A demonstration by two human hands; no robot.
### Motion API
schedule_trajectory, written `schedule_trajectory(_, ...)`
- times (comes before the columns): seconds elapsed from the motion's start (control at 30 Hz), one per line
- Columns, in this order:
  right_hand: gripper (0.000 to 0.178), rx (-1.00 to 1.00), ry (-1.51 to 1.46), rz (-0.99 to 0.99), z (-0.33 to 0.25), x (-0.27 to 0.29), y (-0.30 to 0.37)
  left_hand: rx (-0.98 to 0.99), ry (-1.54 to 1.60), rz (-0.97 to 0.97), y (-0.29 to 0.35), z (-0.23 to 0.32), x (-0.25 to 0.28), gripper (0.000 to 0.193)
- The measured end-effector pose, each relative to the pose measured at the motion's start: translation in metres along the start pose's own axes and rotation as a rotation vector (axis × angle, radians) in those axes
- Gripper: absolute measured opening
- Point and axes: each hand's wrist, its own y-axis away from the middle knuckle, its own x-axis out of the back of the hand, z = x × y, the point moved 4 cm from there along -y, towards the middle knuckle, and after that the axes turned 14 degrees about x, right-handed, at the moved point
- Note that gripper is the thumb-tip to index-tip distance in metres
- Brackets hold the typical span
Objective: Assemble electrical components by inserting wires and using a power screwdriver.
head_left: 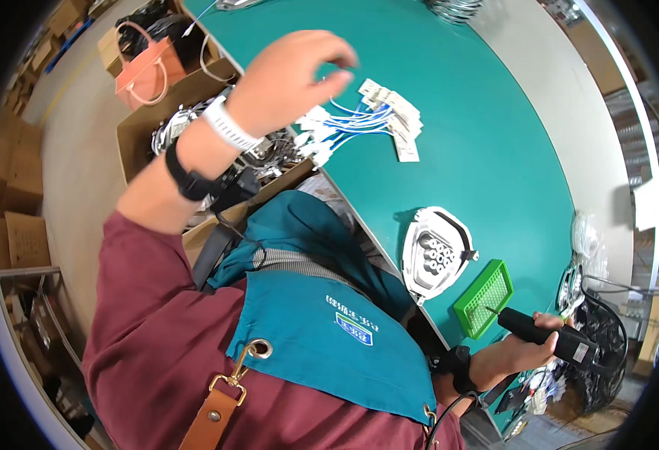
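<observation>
Blue-wired connectors (359,124) lie on the surface just beyond the left hand (288,79), which hovers loosely curled, gripping nothing. The right hand (528,345) grips a black electric screwdriver (547,336), tip at the green tray (483,298); picking a screw seems underway, needing steady aim.

I see a teal bench (495,150) with a pale grey strip along its far edge. On it lies a white housing (436,253) with grey inner parts, and beside that a bright green tray (484,298) with a fine grid pattern. The wires (356,120) are blue, ending in white plugs and off-white tags. My right hand (521,346) grips a black driver (551,337). On my left arm I wear a white band (229,126) and a black one (187,178). My sleeves are maroon, the apron (329,330) teal (tan leather strap, brass ring). A salmon-pink bag (143,67) sits among brown cardboard boxes (157,112).
</observation>
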Motion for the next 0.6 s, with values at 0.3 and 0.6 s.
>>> schedule_trajectory(0.3, 0.051, 0.122, -0.219, 0.044, -0.047, 0.017, -0.001, -0.046, -0.567, -0.685, -0.079, -0.020, -0.156, 0.033)
schedule_trajectory(0.6, 0.053, 0.113, -0.289, -0.039, -0.047, 0.025, -0.009, -0.107, -0.346, -0.443, -0.094, -0.013, -0.135, 0.042)
